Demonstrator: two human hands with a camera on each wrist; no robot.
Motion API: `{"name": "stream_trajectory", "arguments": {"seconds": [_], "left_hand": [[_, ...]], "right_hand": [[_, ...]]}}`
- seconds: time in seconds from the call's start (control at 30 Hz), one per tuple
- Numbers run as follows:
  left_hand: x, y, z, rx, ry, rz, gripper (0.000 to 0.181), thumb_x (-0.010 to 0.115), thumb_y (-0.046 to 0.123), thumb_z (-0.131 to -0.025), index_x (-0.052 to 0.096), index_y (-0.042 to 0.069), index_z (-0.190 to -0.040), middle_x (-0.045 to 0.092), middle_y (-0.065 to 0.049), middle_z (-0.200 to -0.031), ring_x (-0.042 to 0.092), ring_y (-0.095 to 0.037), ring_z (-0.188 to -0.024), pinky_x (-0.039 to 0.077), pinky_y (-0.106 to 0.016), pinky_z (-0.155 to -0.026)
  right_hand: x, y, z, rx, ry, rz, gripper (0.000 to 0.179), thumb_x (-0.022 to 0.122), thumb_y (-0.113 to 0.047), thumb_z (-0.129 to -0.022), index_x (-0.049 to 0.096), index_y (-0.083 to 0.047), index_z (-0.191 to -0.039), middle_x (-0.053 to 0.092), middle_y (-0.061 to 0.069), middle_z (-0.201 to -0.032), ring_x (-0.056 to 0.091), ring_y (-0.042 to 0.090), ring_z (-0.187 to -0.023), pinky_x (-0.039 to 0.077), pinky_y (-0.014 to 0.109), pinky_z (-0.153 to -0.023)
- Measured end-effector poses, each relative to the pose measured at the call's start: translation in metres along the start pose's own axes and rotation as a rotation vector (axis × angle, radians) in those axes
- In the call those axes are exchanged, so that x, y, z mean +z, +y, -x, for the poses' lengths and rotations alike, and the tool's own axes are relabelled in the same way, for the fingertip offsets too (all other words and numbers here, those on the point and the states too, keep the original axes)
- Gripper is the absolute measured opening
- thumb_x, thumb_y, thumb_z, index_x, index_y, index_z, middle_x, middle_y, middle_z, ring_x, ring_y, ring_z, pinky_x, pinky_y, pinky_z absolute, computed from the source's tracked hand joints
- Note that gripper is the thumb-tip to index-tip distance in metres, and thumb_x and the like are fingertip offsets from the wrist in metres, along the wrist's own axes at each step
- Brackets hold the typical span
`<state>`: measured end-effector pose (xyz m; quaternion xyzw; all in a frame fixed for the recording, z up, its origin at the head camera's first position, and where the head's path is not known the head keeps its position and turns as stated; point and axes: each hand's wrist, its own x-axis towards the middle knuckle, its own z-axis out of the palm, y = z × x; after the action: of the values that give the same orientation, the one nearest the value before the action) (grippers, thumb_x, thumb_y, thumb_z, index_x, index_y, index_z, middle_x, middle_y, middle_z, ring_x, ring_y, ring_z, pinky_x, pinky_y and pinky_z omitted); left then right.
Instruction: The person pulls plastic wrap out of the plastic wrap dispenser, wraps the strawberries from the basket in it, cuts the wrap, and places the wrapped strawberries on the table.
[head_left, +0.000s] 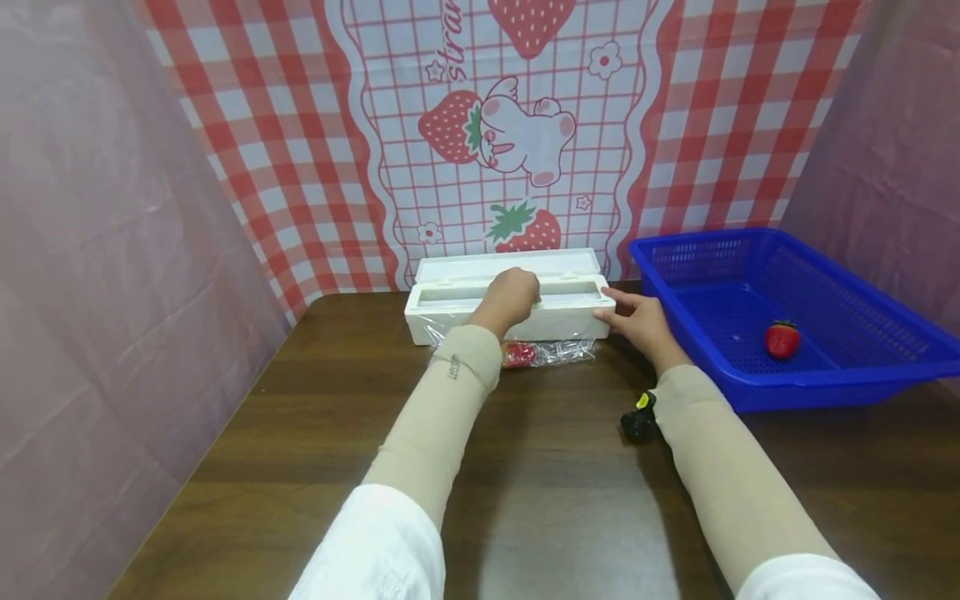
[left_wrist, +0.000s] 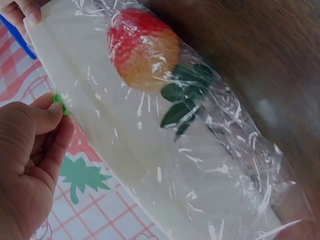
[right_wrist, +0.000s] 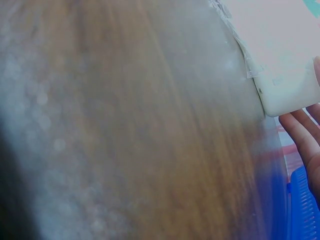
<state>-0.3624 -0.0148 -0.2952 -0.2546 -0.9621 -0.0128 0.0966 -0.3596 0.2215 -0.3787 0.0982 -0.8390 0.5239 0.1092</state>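
A long white box (head_left: 442, 323) with a slot in its top and a raised white lid (head_left: 510, 265) at its far side stands at the far middle of the brown wood-grain table (head_left: 300, 450). The left hand (head_left: 510, 302) pinches a small bright green piece (left_wrist: 62, 104) between thumb and fingers, by the slot. The right hand (head_left: 636, 323) grips the box's right end, thumb on one side, fingers on the other. Clear crinkled plastic film (head_left: 572, 352) hangs over the near face of the box; a red-and-yellow fruit shape with green leaves (left_wrist: 142, 50) shows through it, solid or printed I cannot tell.

To the right is a blue perforated plastic basket (head_left: 862, 379) with a red strawberry (head_left: 782, 340) inside. A black device with a yellow mark (head_left: 639, 421) sits at the right wrist. Behind the box hangs a red-and-white checked strawberry cloth (head_left: 300, 150).
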Motion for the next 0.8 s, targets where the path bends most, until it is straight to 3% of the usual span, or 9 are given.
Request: {"name": "stream_trajectory", "arguments": {"seconds": [0.37,0.8], "left_hand": [[0.003,-0.01,0.004,-0.016,-0.01,0.028,0.01,0.07,0.005,-0.086,0.075,0.009,-0.093,0.073,-0.004,-0.096,0.065,-0.021,-0.092,0.051,-0.03,-0.09],[0.001,-0.013,0.008,-0.038,-0.022,0.047,0.01,0.07,0.006,-0.086,0.075,0.009,-0.095,0.072,-0.005,-0.099,0.065,-0.021,-0.095,0.05,-0.031,-0.093]], "right_hand": [[0.001,0.0,0.0,0.017,0.007,0.04,0.058,0.075,-0.024,-0.087,0.055,-0.003,-0.137,0.058,0.027,-0.127,0.061,0.001,-0.073,0.054,0.016,-0.063],[0.001,0.002,-0.002,-0.003,0.005,0.02,0.058,0.074,-0.023,-0.087,0.054,-0.002,-0.137,0.058,0.029,-0.126,0.059,-0.005,-0.071,0.054,0.017,-0.064]]}}
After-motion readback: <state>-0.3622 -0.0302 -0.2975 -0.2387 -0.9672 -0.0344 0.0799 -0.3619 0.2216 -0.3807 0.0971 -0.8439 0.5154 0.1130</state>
